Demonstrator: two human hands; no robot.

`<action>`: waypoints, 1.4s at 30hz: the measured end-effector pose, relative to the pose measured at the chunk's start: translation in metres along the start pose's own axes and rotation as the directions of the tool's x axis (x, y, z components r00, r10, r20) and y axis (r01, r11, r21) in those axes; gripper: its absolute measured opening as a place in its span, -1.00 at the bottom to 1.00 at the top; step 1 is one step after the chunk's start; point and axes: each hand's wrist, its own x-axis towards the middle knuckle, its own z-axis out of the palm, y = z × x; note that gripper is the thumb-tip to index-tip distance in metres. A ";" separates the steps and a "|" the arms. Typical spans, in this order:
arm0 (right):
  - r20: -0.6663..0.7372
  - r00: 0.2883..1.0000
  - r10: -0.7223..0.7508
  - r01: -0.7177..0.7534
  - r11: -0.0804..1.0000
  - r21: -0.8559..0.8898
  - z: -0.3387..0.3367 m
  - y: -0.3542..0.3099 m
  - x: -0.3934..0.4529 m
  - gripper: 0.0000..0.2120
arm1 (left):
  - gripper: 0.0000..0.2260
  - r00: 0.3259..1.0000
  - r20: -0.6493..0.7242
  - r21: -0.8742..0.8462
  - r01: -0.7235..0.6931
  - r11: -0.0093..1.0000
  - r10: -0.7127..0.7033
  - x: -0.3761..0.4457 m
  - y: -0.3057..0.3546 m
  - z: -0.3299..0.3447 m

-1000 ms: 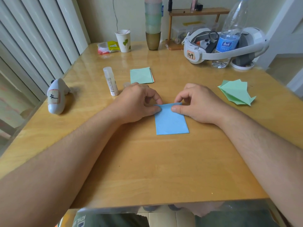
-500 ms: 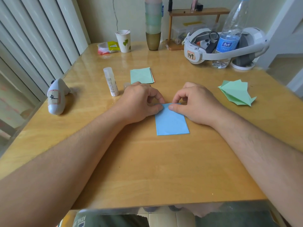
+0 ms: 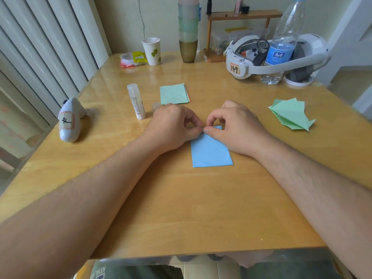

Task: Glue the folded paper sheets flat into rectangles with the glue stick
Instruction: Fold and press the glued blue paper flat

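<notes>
A folded blue paper rectangle [image 3: 210, 151] lies flat on the wooden table [image 3: 181, 208] in front of me. My left hand [image 3: 173, 127] and my right hand [image 3: 235, 127] meet at its far edge, both with curled fingers pinching the top of the sheet near its left corner. The uncapped glue stick [image 3: 136, 101] stands upright to the left of my left hand, its clear cap [image 3: 156, 106] beside it. A flat stack of green folded rectangles [image 3: 174, 94] lies behind my left hand. Loose green folded sheets [image 3: 290, 116] lie to the right.
A white shark-shaped object [image 3: 70, 119] lies at the left edge. At the back stand a paper cup [image 3: 152, 51], a snack packet [image 3: 132, 59], stacked cups [image 3: 188, 31], a white headset [image 3: 261, 57], a water bottle [image 3: 281, 47] and a small wooden shelf [image 3: 241, 19].
Both hands have slid together along the blue paper's far edge, from its two corners toward the left part, where their fingertips now touch. The paper has stayed in place.
</notes>
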 end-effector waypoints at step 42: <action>0.122 0.991 0.051 -0.068 0.988 0.140 -0.024 0.013 -0.005 -0.81 | -0.89 0.977 0.210 -0.161 0.069 0.985 -0.034 -0.007 -0.015 -0.018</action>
